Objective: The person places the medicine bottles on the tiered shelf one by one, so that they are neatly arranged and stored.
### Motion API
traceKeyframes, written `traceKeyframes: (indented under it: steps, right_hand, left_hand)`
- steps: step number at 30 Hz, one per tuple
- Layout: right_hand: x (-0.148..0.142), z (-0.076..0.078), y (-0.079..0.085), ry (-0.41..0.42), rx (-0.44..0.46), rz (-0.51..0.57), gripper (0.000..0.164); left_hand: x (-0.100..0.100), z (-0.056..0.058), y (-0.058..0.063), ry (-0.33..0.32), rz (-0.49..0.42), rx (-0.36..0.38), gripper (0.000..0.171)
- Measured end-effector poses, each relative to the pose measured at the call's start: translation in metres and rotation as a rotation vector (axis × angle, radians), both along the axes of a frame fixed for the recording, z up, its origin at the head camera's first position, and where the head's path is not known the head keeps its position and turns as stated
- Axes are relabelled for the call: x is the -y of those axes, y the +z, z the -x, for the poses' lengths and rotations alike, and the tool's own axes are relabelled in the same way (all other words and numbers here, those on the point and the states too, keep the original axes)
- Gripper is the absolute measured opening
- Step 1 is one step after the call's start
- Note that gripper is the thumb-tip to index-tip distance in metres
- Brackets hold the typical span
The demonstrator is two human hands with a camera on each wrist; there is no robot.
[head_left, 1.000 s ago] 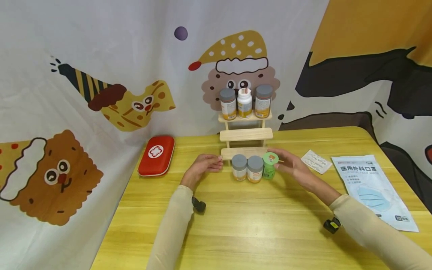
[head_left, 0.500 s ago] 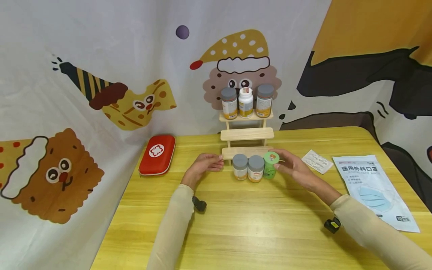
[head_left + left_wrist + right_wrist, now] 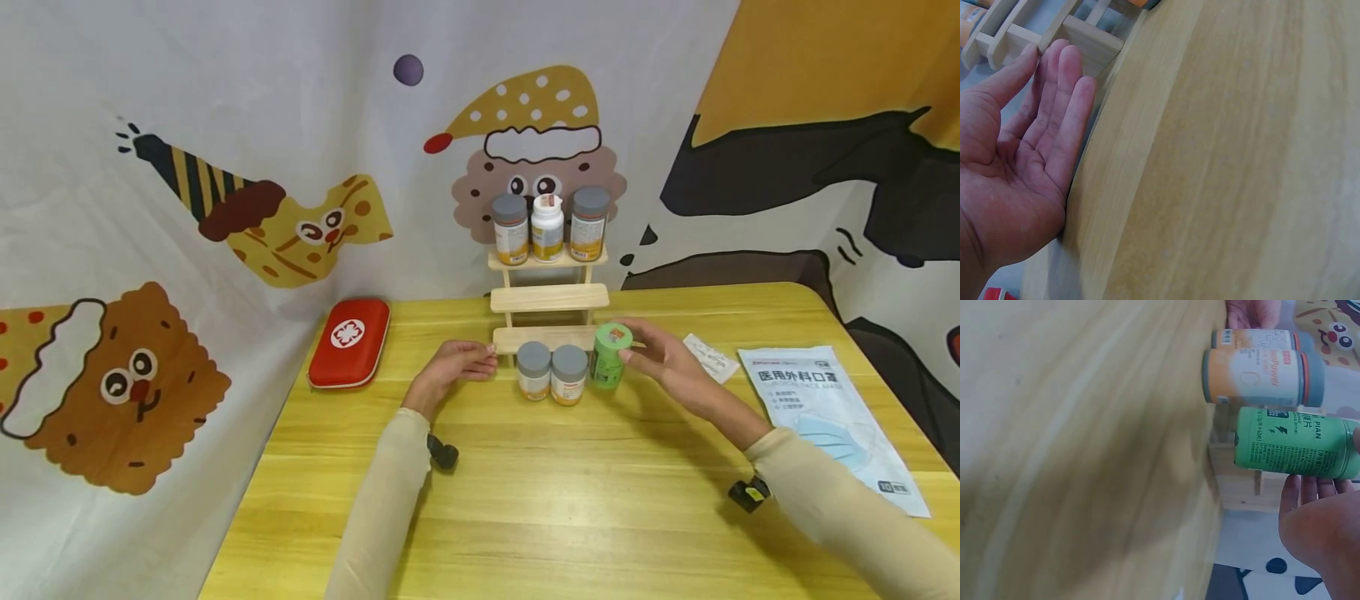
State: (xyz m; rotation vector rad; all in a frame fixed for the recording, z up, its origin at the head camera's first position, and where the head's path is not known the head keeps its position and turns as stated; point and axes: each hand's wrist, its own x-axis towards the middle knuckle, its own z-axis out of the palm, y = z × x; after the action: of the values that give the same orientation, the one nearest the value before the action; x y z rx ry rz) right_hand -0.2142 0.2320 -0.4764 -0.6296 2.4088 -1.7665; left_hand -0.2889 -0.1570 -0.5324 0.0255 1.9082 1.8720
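A green bottle [image 3: 608,354] hangs upright in my right hand [image 3: 667,357], thumb on the near side and fingers behind. The right wrist view shows the base of this green bottle [image 3: 1291,444] a little off the tabletop. Two grey-lidded supplement bottles stand in front of the rack, a left one [image 3: 534,371] and a right one [image 3: 568,375]. My left hand [image 3: 452,369] is at the left end of the wooden step rack [image 3: 551,297]. In the left wrist view its thumb and fingertips pinch the corner of the lowest step, the other fingers nearly straight.
Three bottles stand on the top step, a white one [image 3: 547,229] in the middle. A red first-aid case [image 3: 350,343] lies to the left. A small paper packet [image 3: 709,358] and a surgical mask bag [image 3: 832,425] lie to the right. A printed curtain [image 3: 300,100] hangs behind.
My right hand has lifted the green bottle and moved it slightly right, away from the two grey-lidded bottles. My left hand stays at the rack's end.
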Motion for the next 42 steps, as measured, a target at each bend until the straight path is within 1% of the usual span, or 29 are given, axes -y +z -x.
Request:
traceKeyframes:
  steps: [6, 13, 18, 24, 28, 32, 36, 39, 42]
  right_hand:
    - [-0.004, 0.003, 0.02, -0.013, -0.017, -0.018, 0.049]
    - [-0.003, 0.015, 0.047, -0.031, -0.075, -0.027, 0.049]
    - [0.002, 0.022, 0.059, -0.063, -0.119, 0.0, 0.047]
    - [0.021, 0.032, 0.064, -0.098, -0.167, 0.049, 0.047]
    - [0.036, 0.039, 0.065, -0.1, -0.186, 0.077, 0.047]
    - [0.053, 0.046, 0.066, -0.118, -0.197, 0.078, 0.048]
    - [0.071, 0.052, 0.066, -0.174, -0.187, 0.058, 0.051]
    - [0.083, 0.054, 0.067, -0.222, -0.16, 0.064, 0.054]
    - [0.095, 0.057, 0.068, -0.244, -0.145, 0.074, 0.053]
  left_hand:
    - [0.0, 0.002, 0.002, 0.0, -0.011, 0.007, 0.027]
    - [0.001, 0.003, 0.003, 0.012, -0.011, 0.003, 0.029]
    - [0.0, 0.002, 0.005, 0.01, -0.009, 0.008, 0.032]
    - [0.0, 0.002, 0.004, 0.012, -0.012, 0.012, 0.03]
    - [0.001, 0.001, 0.005, 0.017, -0.015, 0.012, 0.029]
    - [0.0, 0.0, 0.005, 0.017, -0.019, 0.006, 0.029]
    - [0.0, -0.001, 0.005, 0.015, -0.014, 0.007, 0.029]
    - [-0.001, -0.002, 0.005, 0.011, -0.016, 0.013, 0.028]
    - [-0.002, -0.002, 0.004, 0.013, -0.023, 0.016, 0.025]
